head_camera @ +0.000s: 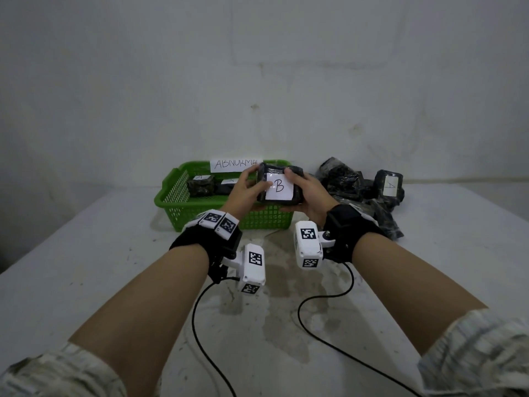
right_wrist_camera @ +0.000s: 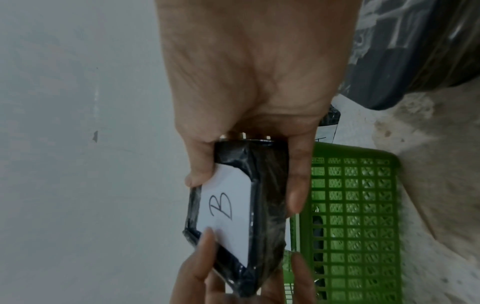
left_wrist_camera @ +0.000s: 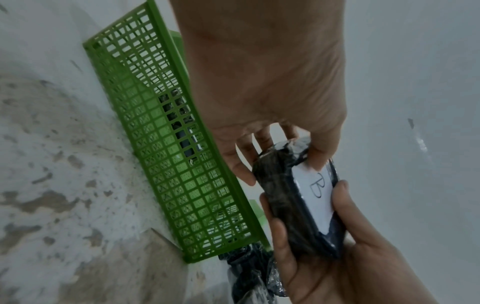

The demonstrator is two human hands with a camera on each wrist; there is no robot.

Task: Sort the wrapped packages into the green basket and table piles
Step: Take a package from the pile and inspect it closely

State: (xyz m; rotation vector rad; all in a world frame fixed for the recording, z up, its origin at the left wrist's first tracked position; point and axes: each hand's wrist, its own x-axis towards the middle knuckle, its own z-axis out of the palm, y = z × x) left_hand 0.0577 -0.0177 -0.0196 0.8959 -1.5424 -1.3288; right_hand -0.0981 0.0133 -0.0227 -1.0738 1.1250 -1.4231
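A black wrapped package with a white label marked "B" is held up in front of the green basket. My left hand grips its left end, thumb on the label. My right hand grips its right end. The left wrist view shows the same package between both hands, and the right wrist view shows the package too. Inside the basket lie two dark packages with labels. A heap of black wrapped packages lies right of the basket, one labelled "A".
A paper sign reading "ABNORMAL" stands on the basket's far rim. The white table has worn, stained patches in the middle. Two black cables trail from my wrists toward the near edge. A wall rises right behind the basket.
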